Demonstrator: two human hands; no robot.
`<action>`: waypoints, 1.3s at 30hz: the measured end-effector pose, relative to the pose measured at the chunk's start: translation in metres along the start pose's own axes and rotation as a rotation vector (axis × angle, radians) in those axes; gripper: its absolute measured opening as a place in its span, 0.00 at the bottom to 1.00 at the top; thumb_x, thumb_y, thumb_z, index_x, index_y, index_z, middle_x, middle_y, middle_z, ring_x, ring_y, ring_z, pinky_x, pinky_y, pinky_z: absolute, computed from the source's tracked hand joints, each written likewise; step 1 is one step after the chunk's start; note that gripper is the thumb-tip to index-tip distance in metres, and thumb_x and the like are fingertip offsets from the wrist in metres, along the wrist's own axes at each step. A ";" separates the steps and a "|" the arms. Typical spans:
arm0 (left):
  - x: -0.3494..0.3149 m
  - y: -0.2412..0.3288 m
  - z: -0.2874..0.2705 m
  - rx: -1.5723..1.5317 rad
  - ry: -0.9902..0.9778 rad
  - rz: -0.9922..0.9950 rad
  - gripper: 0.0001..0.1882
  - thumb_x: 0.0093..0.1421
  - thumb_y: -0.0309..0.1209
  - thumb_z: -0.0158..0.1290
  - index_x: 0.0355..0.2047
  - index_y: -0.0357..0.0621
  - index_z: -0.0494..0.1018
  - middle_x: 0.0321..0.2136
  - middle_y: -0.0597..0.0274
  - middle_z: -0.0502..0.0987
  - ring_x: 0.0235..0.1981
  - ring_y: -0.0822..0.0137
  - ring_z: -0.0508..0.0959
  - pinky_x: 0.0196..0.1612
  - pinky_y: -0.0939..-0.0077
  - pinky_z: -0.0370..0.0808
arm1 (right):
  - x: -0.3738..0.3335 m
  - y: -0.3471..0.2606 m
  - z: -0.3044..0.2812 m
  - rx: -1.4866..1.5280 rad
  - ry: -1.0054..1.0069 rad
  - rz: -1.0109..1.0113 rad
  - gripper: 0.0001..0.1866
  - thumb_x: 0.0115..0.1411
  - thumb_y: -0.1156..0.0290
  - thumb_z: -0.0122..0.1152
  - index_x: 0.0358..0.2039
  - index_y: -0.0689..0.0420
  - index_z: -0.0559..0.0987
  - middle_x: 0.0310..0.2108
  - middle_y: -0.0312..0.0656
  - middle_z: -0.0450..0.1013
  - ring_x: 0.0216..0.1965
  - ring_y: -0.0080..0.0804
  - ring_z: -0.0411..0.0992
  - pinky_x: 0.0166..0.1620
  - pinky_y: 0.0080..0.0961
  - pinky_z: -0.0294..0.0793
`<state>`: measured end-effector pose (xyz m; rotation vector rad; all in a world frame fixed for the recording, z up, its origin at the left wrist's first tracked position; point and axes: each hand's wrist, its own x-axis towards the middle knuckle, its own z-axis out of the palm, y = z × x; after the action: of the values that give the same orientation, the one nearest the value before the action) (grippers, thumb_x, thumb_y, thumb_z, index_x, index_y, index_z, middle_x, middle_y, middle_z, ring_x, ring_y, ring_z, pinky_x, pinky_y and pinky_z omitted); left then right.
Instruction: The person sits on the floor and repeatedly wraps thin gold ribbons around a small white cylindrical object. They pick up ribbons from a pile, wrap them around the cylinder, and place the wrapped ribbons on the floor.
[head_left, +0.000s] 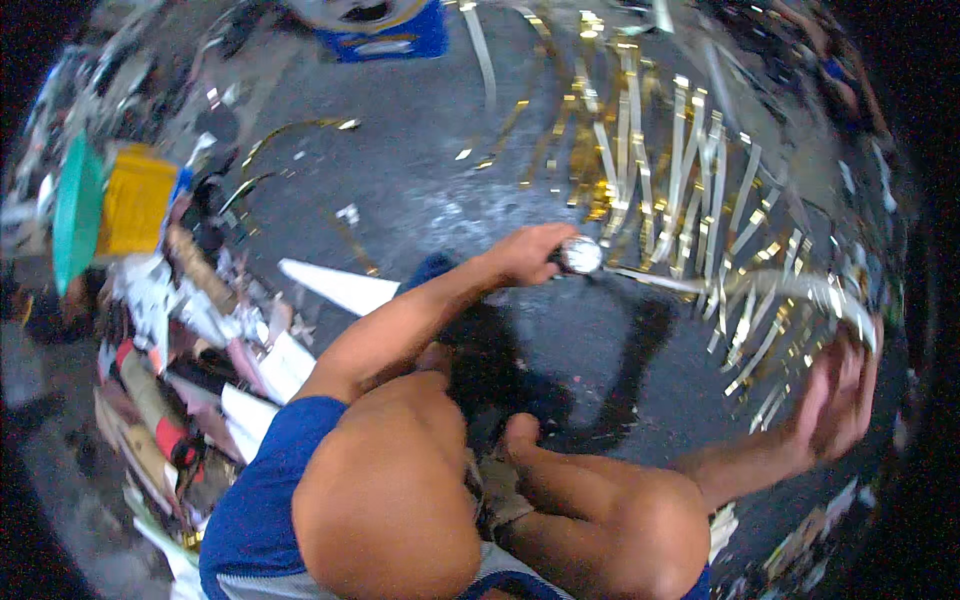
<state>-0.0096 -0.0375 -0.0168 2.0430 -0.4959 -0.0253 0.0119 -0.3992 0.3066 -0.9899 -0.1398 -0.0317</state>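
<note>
My left hand [532, 255] is closed on a small round silvery thing [580, 255] with a dark edge; its exact kind is too blurred to tell. From beside it, a pale shiny strip [790, 284] runs right and curves down to my right hand [843, 392]. That hand is smeared by motion, with the strip's far end at its fingertips. Many gold and silver strips [690, 165] lie fanned across the dark floor [400, 175], beyond and under the strip between my hands. Both my knees are bent, and my left forearm reaches past the left one.
At the far side stands a blue container [385, 42]. To the left are a yellow box [136, 200] and a green panel [78, 212]. Scraps and a tan tube with a red band [150, 390] are heaped by my left leg. A white pointed sheet [340, 287] lies near my forearm.
</note>
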 end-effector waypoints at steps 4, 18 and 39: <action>0.008 0.016 -0.020 -0.091 -0.154 -0.013 0.38 0.47 0.25 0.62 0.61 0.43 0.65 0.60 0.48 0.69 0.62 0.48 0.68 0.66 0.61 0.65 | 0.080 0.028 0.012 -0.253 0.081 -0.208 0.16 0.66 0.80 0.50 0.53 0.73 0.69 0.51 0.57 0.69 0.52 0.43 0.70 0.55 0.33 0.73; -0.222 -0.046 -0.210 1.049 -0.287 -0.357 0.25 0.53 0.20 0.52 0.54 0.43 0.69 0.51 0.49 0.72 0.51 0.47 0.74 0.51 0.57 0.75 | 0.143 0.048 -0.135 -0.027 0.657 -0.417 0.03 0.62 0.81 0.59 0.30 0.63 0.75 0.28 0.41 0.72 0.31 0.31 0.73 0.36 0.23 0.76; -0.030 0.007 -0.071 0.152 0.149 -0.586 0.15 0.45 0.35 0.65 0.22 0.40 0.70 0.18 0.57 0.73 0.21 0.64 0.73 0.29 0.64 0.71 | -0.058 0.325 -0.003 -1.188 -0.232 0.070 0.39 0.45 0.65 0.76 0.57 0.57 0.71 0.49 0.50 0.68 0.52 0.48 0.71 0.52 0.36 0.74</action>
<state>-0.0243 0.0290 0.0196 2.2542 0.2103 -0.1906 -0.0162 -0.2259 0.0273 -2.1855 -0.3137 0.0758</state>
